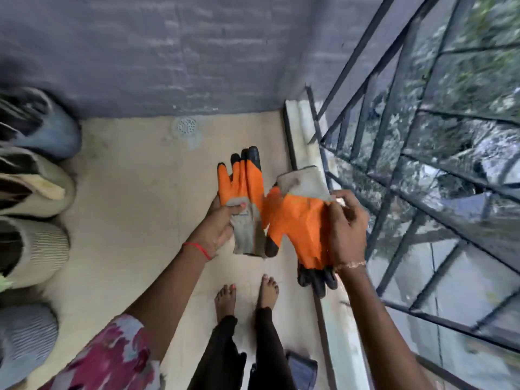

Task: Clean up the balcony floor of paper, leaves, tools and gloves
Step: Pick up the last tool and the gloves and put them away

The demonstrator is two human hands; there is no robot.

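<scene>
Gloves (295, 220), one pair, are off the balcony floor (135, 192) and in your hands, held over its right side near the kerb (337, 333). Both are knit work gloves with a bright orange rubbery coating, black dipped fingertips and soiled grey fabric cuffs.

The first glove (242, 184) lies flat with its fingers pointing away from you. Your left hand (216, 226) grips it where the orange meets the cuff, thumb pressed on top and fingers beneath.

The second glove (298, 235) is turned the other way, cuff up and black fingertips hanging down. Your right hand (347, 223) pinches it at the cuff edge with curled fingers. Its black-tipped thumb overlaps the first glove's cuff. Your hands are apart, each clamped on its own glove.

The floor is smooth beige tile with a round perforated drain (186, 126) at the foot of the grey painted wall (168, 52). A dark metal railing (408, 136) of crossed bars stands on the pale kerb. Ribbed, rounded pots (33, 249) line the left edge. Your bare feet (225, 296) stand on the tile below the gloves.
</scene>
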